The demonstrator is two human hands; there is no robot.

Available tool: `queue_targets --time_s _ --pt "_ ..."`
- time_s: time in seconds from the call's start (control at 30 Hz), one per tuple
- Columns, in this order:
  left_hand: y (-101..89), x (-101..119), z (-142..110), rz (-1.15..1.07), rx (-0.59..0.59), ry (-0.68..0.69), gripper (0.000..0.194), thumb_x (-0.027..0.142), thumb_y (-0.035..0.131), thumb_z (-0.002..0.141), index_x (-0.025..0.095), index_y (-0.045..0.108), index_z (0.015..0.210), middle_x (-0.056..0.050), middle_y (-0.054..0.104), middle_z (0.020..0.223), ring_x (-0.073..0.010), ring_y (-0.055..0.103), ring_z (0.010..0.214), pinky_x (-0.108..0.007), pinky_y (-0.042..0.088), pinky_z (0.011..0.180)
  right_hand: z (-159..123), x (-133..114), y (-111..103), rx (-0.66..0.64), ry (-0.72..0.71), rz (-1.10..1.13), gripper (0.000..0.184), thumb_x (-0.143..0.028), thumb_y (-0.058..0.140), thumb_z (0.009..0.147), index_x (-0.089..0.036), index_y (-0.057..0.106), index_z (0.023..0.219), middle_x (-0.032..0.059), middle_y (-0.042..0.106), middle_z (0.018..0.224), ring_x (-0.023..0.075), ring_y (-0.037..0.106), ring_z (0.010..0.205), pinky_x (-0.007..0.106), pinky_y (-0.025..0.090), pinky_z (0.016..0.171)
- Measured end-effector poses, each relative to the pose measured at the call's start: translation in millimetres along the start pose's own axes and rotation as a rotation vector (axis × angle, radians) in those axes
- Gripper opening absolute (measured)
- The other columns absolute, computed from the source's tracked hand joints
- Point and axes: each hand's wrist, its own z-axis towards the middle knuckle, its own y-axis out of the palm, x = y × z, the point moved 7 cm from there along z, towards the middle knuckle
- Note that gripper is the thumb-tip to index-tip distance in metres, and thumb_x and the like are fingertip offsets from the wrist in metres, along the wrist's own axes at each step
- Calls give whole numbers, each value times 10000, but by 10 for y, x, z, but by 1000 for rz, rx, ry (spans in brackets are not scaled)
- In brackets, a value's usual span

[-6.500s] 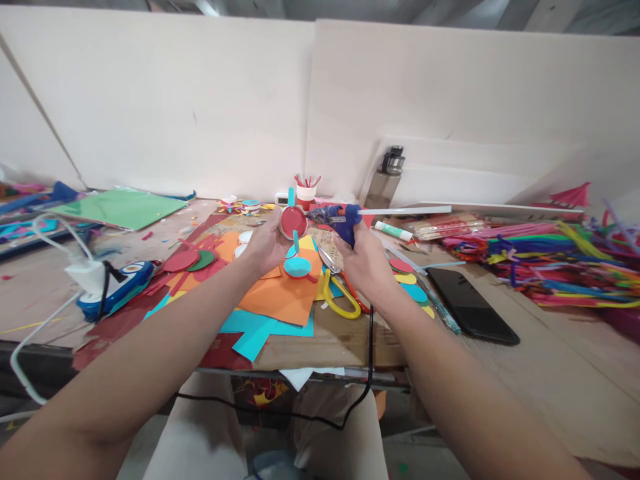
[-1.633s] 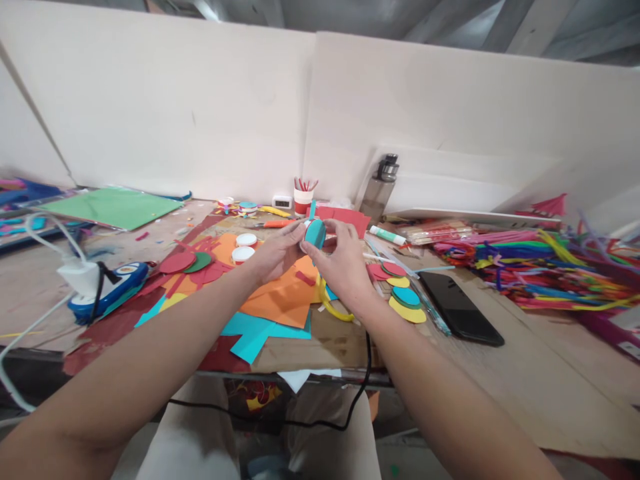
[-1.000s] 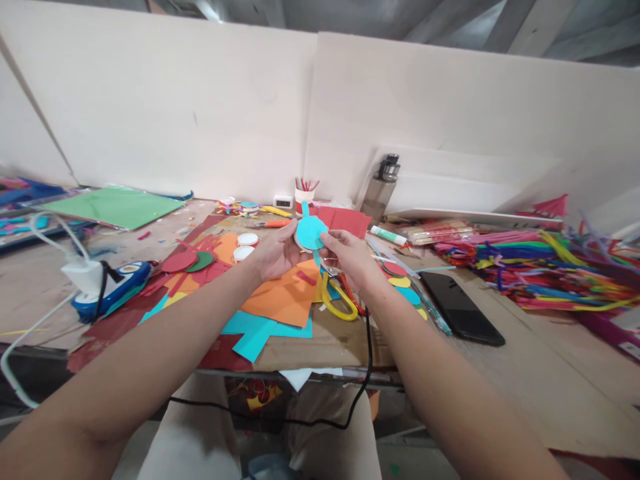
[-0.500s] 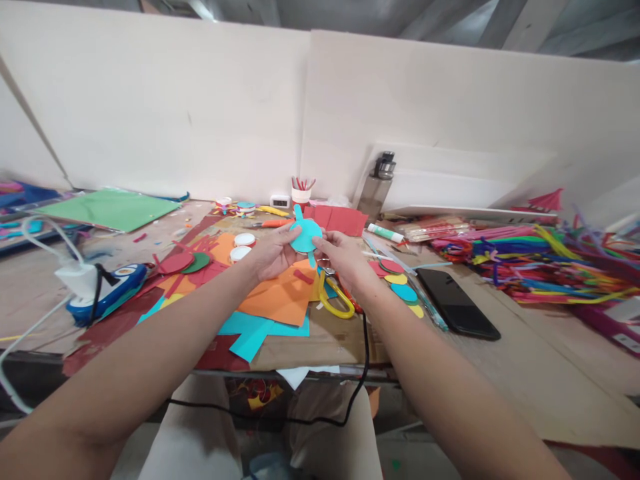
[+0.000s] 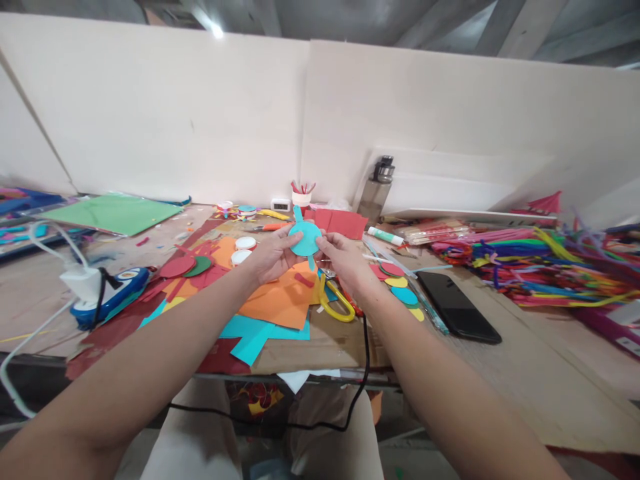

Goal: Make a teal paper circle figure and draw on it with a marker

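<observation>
A light-blue paper disc (image 5: 306, 240) is held up between both hands above the middle of the table. Narrow blue paper strips stick out at its top and bottom. My left hand (image 5: 276, 255) pinches the disc's left edge, thumb on its face. From the other side, my right hand (image 5: 343, 259) grips its right edge between thumb and fingers. Below the right hand lie yellow-handled scissors (image 5: 336, 308), partly covered. Orange paper (image 5: 280, 303) and blue paper (image 5: 253, 340) are spread under the hands. Two white-topped round pieces (image 5: 243, 250) sit just left of the left hand.
Red and green discs (image 5: 200, 265) lie left, near a blue power strip (image 5: 113, 297). On the right are a black phone (image 5: 457, 307), coloured discs (image 5: 404, 295), a glue stick (image 5: 385, 235) and pipe cleaners (image 5: 550, 260). Behind stand a bottle (image 5: 376, 193) and a cup (image 5: 301, 199).
The view has tilted up slightly. Both hands keep their hold on the blue disc, which has barely shifted.
</observation>
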Motion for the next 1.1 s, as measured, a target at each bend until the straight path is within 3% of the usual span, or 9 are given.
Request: queue_targets --time_s 0.27,0.4,0.6,0.83,1.1 --pt "-4 13 7 110 10 97 447 244 776 720 157 651 1140 -109 702 1102 -216 654 1016 -344 495 916 33 26 1 -31 -48 -21 272 -403 662 725 -196 572 877 -11 627 846 85 561 672 224 480 619" --pt "-24 62 0 305 10 189 480 289 778 719 171 659 1168 -84 701 1096 -201 633 985 -273 461 849 50 24 1 -45 -84 -54 204 -336 612 751 -202 592 903 -1 642 910 90 569 717 224 487 644" --pt "-9 139 -29 525 0 263 478 319 736 762 188 652 1214 -63 697 1083 -199 610 963 -262 439 828 34 -20 23 -76 -122 -104 211 -304 576 764 -208 600 950 9 653 948 108 581 767 256 502 697" --pt "-65 80 10 457 48 236 439 378 759 727 170 699 1110 -69 715 1012 -202 624 924 -277 452 809 23 -40 30 -55 -171 -161 212 -294 581 770 -203 611 959 4 662 923 108 584 769 243 487 682" --pt "-130 -43 51 196 129 114 430 355 838 618 134 704 962 -52 711 888 -144 625 783 -273 482 766 42 -56 31 -46 -184 -195 230 -250 626 745 -201 603 969 22 669 908 129 600 780 272 510 692"
